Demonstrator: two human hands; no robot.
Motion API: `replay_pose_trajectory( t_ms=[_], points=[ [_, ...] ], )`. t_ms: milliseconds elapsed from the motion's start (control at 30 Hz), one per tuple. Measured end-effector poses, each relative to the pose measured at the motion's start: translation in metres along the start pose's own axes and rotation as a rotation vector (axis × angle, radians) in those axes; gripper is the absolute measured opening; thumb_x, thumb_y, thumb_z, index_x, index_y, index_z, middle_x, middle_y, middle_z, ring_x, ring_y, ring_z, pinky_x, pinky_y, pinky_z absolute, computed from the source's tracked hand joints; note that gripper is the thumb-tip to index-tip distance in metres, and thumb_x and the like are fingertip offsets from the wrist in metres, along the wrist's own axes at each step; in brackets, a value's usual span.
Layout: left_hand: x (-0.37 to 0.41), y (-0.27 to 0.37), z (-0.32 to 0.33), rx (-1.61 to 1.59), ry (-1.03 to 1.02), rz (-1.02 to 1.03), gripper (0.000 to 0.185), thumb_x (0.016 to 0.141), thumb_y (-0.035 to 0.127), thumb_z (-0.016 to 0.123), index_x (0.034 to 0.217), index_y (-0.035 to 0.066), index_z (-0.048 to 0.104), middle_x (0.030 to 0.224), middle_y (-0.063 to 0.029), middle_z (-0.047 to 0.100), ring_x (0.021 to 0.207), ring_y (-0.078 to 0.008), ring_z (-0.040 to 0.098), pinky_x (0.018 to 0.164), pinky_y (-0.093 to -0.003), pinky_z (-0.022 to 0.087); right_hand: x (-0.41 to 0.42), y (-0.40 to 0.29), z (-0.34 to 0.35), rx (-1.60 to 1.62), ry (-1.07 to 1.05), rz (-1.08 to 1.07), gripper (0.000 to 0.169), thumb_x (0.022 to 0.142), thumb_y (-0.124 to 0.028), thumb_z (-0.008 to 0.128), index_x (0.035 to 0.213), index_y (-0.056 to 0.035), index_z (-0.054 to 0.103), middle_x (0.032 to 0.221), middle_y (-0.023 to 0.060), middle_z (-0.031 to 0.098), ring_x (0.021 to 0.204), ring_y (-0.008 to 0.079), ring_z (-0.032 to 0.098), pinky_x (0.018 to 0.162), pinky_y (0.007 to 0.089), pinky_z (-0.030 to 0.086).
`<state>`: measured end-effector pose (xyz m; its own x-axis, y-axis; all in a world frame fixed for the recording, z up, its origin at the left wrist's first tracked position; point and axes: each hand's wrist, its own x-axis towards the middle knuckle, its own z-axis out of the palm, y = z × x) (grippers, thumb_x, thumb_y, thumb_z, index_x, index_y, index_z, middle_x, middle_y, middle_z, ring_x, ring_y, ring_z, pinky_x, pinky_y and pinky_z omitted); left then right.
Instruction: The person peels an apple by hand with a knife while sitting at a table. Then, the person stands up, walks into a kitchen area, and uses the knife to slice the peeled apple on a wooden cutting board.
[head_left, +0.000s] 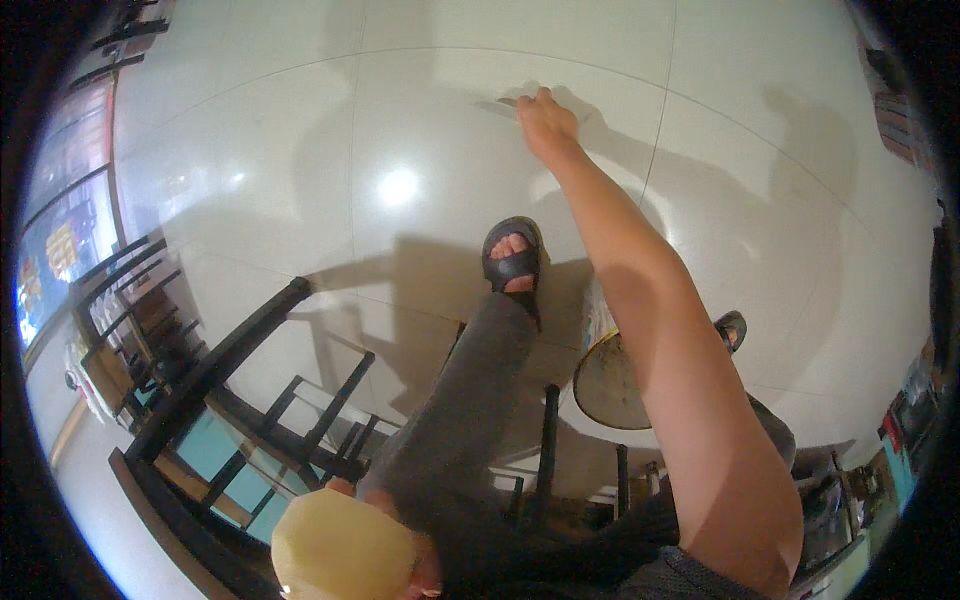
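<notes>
My left hand (424, 566), mostly hidden at the bottom of the view, holds a large pale yellow peeled piece of fruit or vegetable (341, 544) with flat-cut facets. My right arm stretches far forward, out over the tiled floor. Pinched in my right hand (547, 124) is a thin, flat, brownish piece (507, 101) that points left. It is too blurred to tell whether this is a blade or a strip of peel. Under my right forearm stands a round container (611, 386) with a yellowish rim and a dark, stained inside, partly covered by the arm.
My sandalled foot (514, 255) rests on the pale floor tiles (442, 150), and my other foot (731, 330) shows beyond the arm. Dark furniture legs and rails (225, 367) crowd the left. More clutter (847, 487) lines the lower right. A bright window (71, 240) is at far left.
</notes>
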<state>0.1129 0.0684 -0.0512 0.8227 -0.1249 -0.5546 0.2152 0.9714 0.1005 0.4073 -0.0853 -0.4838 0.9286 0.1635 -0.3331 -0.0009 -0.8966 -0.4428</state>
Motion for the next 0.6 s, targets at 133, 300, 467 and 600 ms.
replay_pose_trajectory(
  t_ms=[133, 300, 467, 600],
  points=[
    [-0.009, 0.0, 0.008, -0.011, -0.009, 0.005, 0.121, 0.068, 0.068, 0.084, 0.16, 0.015, 0.026, 0.156, -0.0258, 0.036, 0.135, -0.0539, 0.043, 0.107, -0.0621, 0.044, -0.005, 0.003, 0.008, 0.052, -0.01, 0.1, 0.024, 0.097, -0.016, 0.057, 0.117, -0.0094, 0.068, 0.121, 0.0197, 0.066, 0.109, 0.0375, 0.068, 0.093, 0.0478, 0.056],
    [-0.028, -0.002, 0.019, -0.034, -0.063, -0.018, 0.119, 0.069, 0.067, 0.084, 0.16, 0.015, 0.027, 0.157, -0.0248, 0.036, 0.137, -0.0539, 0.041, 0.11, -0.0636, 0.041, -0.053, 0.009, -0.061, 0.233, -0.04, 0.023, 0.013, 0.094, -0.016, 0.06, 0.102, -0.0052, 0.063, 0.102, 0.0197, 0.069, 0.098, 0.0401, 0.068, 0.081, 0.0488, 0.054],
    [-0.054, -0.017, 0.022, -0.088, -0.107, -0.03, 0.117, 0.07, 0.067, 0.083, 0.16, 0.015, 0.027, 0.158, -0.0237, 0.035, 0.14, -0.0538, 0.039, 0.114, -0.065, 0.038, -0.198, -0.005, -0.191, 0.393, -0.115, -0.144, 0.016, 0.094, -0.018, 0.062, 0.096, -0.0023, 0.06, 0.09, 0.0211, 0.067, 0.087, 0.0408, 0.066, 0.073, 0.0477, 0.051],
    [-0.054, -0.023, 0.044, 0.483, -0.065, 0.066, 0.11, 0.076, 0.065, 0.079, 0.158, 0.01, 0.03, 0.159, -0.0237, 0.037, 0.142, -0.0478, 0.042, 0.116, -0.0617, 0.037, -0.321, -0.006, -0.283, 0.287, -0.158, -0.073, 0.019, 0.093, -0.02, 0.065, 0.095, -0.0014, 0.062, 0.088, 0.0209, 0.068, 0.084, 0.0405, 0.066, 0.073, 0.0469, 0.051]
  ],
)
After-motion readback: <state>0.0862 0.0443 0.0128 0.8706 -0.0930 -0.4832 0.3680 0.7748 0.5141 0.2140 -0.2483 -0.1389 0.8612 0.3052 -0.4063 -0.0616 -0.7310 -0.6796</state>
